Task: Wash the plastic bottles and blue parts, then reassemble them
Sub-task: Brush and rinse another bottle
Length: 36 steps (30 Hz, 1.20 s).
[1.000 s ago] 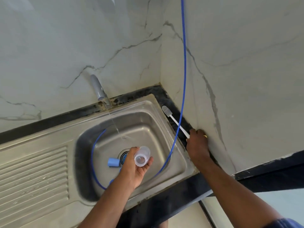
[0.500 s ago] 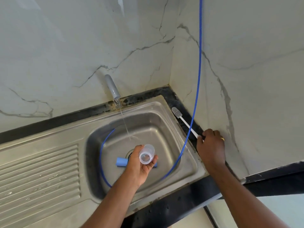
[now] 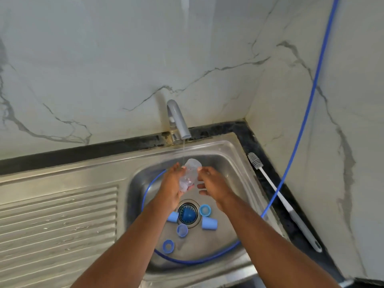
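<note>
The clear plastic bottle point(image 3: 190, 173) is over the sink point(image 3: 226, 150) basin, directly under the water stream from the tap point(image 3: 178, 119). The left hand point(image 3: 170, 188) holds the bottle against its palm. The right hand point(image 3: 212, 183) has its fingers spread, with the uppermost fingertip touching the bottle's far end. The blue parts point(image 3: 209, 223) lie loose on the basin floor around the drain point(image 3: 188, 214) (five pieces are visible). A blue hose point(image 3: 291, 142) loops round the basin. A bottle brush point(image 3: 280, 200) lies on the desk point(image 3: 259, 175) right of the sink.
</note>
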{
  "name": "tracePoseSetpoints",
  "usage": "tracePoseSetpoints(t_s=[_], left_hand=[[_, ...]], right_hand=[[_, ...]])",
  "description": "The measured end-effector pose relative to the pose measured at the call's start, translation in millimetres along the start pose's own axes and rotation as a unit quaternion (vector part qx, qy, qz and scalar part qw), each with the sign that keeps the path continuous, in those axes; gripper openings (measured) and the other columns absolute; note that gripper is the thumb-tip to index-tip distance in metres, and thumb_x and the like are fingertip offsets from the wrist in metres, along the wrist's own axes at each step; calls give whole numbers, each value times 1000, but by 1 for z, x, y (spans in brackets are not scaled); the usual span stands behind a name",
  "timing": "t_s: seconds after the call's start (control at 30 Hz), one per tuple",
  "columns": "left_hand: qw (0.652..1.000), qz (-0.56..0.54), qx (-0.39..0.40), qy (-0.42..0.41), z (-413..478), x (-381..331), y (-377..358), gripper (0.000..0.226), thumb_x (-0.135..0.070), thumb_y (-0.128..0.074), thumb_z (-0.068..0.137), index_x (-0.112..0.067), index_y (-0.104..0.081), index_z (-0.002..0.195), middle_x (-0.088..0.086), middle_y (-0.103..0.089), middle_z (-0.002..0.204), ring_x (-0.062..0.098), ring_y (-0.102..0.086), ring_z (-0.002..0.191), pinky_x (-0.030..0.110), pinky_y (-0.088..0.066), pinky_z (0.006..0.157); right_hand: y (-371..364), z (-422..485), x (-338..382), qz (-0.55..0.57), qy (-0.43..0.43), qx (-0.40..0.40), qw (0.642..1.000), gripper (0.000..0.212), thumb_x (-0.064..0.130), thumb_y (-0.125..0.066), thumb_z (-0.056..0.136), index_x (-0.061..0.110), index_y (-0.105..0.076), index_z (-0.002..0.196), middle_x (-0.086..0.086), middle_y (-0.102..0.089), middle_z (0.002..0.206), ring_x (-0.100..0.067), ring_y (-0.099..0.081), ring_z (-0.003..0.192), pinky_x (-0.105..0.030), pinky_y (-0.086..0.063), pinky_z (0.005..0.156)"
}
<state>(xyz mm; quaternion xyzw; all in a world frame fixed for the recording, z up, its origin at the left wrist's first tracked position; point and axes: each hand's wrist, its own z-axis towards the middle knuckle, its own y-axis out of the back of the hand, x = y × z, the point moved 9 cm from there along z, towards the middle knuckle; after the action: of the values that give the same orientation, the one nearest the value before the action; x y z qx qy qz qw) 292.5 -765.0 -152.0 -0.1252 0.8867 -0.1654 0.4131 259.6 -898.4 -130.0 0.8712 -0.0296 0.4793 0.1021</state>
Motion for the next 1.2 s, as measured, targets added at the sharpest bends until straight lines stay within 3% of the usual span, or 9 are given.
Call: tracePoseSetpoints(t_s=[0.1, 0.23, 0.43, 0.53, 0.63, 0.8, 0.93, 1.07, 1.2], left_hand=[[999, 38, -23, -17, 10, -12, 8, 17, -17, -57, 100, -15, -63, 115, 11, -71, 103, 27, -66, 91, 34, -53, 70], [992, 118, -16, -42, 14, -19, 18, 21, -17, -51, 100, -13, -67, 113, 13, -72, 104, 25, -66, 89, 32, -52, 70], [972, 192, -38, -131, 19, -44, 25, 20, -24, -55, 104, -21, -67, 119, 3, -73, 107, 20, -70, 98, 30, -55, 78], [966, 208, -59, -138, 21, -49, 29, 22, -22, -52, 105, -19, -60, 125, 4, -69, 108, 16, -67, 93, 23, -52, 69], [970, 201, -55, -126, 22, -46, 33, 16, -17, -51, 105, -24, -65, 105, 0, -69, 94, 11, -66, 82, 16, -49, 59], [975, 183, -49, -112, 17, -35, 38, 28, -21, -46, 105, -26, -68, 89, 2, -71, 84, 17, -65, 77, 30, -52, 65], [973, 182, -13, -144, 14, -42, 28, 14, -34, -53, 104, -28, -66, 106, -3, -74, 96, 14, -71, 90, 29, -59, 77], [966, 181, -12, -183, 11, -51, 18, 12, -35, -52, 105, -27, -56, 113, 5, -71, 104, 21, -73, 93, 37, -63, 74], [964, 186, -76, -176, 14, -57, 23, 21, -29, -47, 107, -22, -65, 100, 9, -71, 96, 25, -70, 88, 40, -58, 75]], right_hand=[[-25, 27, 11, 68, -6, 56, 996, 29, 34, -44, 107, 19, -58, 128, -7, -69, 117, -27, -70, 103, -39, -58, 85], [-36, 49, 25, 84, 31, 66, 994, 24, 17, -57, 101, 13, -64, 124, -13, -71, 118, -31, -70, 107, -41, -60, 85], [-48, 61, 30, 105, 27, 48, 993, 22, 24, -59, 101, 19, -70, 119, -7, -74, 112, -24, -72, 103, -40, -61, 87], [-49, 62, 30, 125, 30, 35, 991, 24, 21, -55, 104, 19, -69, 123, -7, -74, 114, -24, -72, 104, -44, -59, 92], [-48, 57, 28, 139, 39, 52, 988, 26, 13, -54, 103, 13, -69, 125, -9, -74, 116, -24, -72, 106, -42, -58, 94], [-43, 49, 26, 79, 83, 46, 992, 22, 14, -66, 96, 9, -73, 117, -8, -76, 108, -26, -72, 104, -48, -57, 96], [-38, 48, 35, 71, 99, 27, 992, 19, 20, -77, 88, 16, -74, 106, -5, -77, 102, -23, -72, 101, -47, -55, 99], [-51, 44, 38, 68, 37, 100, 992, 33, 41, -63, 97, 16, -69, 118, -8, -76, 109, -28, -72, 104, -49, -58, 94], [-50, 37, 37, 80, 29, 120, 989, 35, 37, -40, 108, 18, -64, 126, -7, -74, 116, -22, -71, 108, -40, -56, 95]])
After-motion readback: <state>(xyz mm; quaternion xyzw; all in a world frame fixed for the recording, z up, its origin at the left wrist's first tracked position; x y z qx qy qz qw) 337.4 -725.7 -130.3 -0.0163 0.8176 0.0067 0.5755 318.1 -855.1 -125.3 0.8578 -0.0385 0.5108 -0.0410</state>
